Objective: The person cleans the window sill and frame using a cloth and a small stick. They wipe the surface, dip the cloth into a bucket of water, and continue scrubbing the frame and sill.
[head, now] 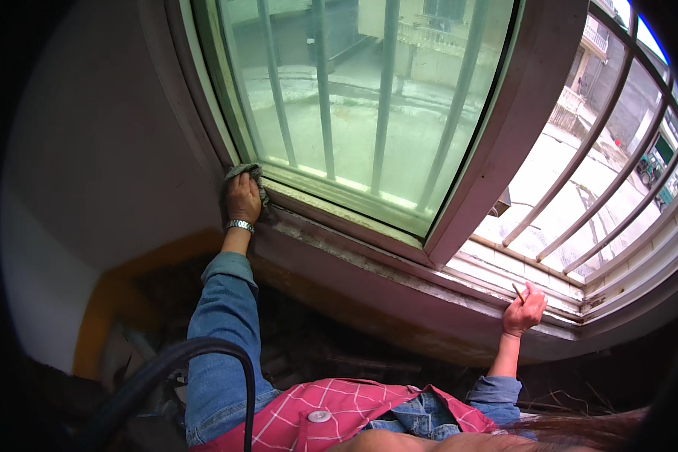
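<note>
My left hand presses a dark grey-green cloth against the lower left corner of the window frame. A metal watch band or bracelet circles that wrist. The sliding window's greenish glass pane rises to the right of the hand. My right hand rests by the sill at the uncovered right part of the window, with a thin brownish stick between its fingers; the stick's exact kind cannot be told. Beneath this hand runs the window track, stained with dirt.
Metal security bars stand outside the window, with a paved yard and buildings beyond. A stained ledge runs under the frame. A plain wall is at the left, with an orange-brown band lower down. A dark curved cable or strap crosses the lower left.
</note>
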Available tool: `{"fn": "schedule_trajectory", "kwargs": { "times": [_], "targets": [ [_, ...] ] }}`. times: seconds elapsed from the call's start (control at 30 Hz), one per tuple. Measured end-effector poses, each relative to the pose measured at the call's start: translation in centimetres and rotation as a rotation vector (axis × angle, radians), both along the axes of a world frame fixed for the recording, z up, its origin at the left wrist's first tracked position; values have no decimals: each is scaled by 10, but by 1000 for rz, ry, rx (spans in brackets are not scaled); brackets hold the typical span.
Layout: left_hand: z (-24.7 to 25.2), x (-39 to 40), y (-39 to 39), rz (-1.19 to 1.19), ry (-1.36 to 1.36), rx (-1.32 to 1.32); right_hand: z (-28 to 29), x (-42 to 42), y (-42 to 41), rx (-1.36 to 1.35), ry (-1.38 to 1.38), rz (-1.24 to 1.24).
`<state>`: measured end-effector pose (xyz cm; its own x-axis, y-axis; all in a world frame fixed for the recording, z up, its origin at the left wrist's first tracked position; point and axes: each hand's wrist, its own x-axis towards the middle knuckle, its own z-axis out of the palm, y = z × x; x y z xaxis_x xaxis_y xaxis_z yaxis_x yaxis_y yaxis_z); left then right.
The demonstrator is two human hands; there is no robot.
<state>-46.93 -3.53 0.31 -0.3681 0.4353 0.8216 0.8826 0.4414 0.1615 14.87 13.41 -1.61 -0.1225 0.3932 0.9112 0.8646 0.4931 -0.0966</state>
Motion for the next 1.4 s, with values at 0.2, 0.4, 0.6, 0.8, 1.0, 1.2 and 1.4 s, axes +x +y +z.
{"fn": "schedule_trajectory", "kwargs": {
  "times": [0.2,0.4,0.6,0.8,1.0,1.2,1.4],
  "targets": [
    [0,29,17,49,-190,163,-1,-1,5,-107,20,-6],
    [5,141,39,-136,-282,183,6,-1,3,-94,-21,-3],
    [-11,312,77,-443,-263,171,4,7,1,-116,-9,-21],
    [-6,358,84,-492,-300,162,-13,7,11,-156,-32,-101],
    [-10,329,86,-550,-86,103,-10,10,15,-131,27,-25],
    [-10,353,65,-713,-211,200,6,41,-2,-204,190,278],
    [15,446,74,-1165,-358,-20,10,107,-35,-370,774,292]
  ]
}}
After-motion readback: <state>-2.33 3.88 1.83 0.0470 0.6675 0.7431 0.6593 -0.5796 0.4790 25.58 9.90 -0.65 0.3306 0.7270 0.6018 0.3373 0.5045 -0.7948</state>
